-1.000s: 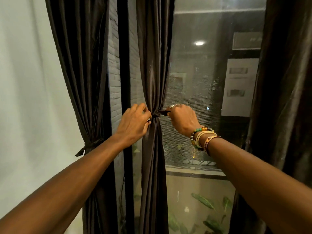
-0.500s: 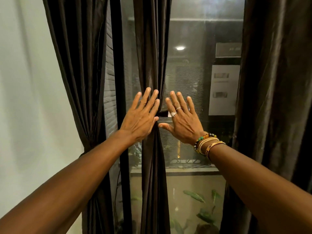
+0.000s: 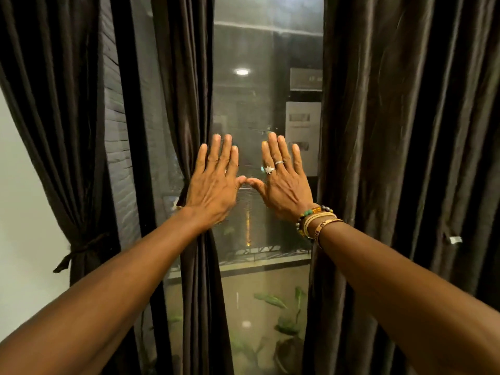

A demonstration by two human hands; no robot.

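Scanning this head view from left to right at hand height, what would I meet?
First the white wall → tied-back left curtain → dark window frame → middle curtain → left hand → right hand → right curtain.

Dim warm light, ceiling lamp (image 3: 241,72) glare in glass, wide-angle edge bending.

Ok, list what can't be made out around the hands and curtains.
Head view.
What cinches the middle curtain: hidden behind the left hand.
Whether the right hand touches the window glass: depth unclear.
Print on the white sign: blurred, too small.
Far side of the right curtain: cut by the frame edge.
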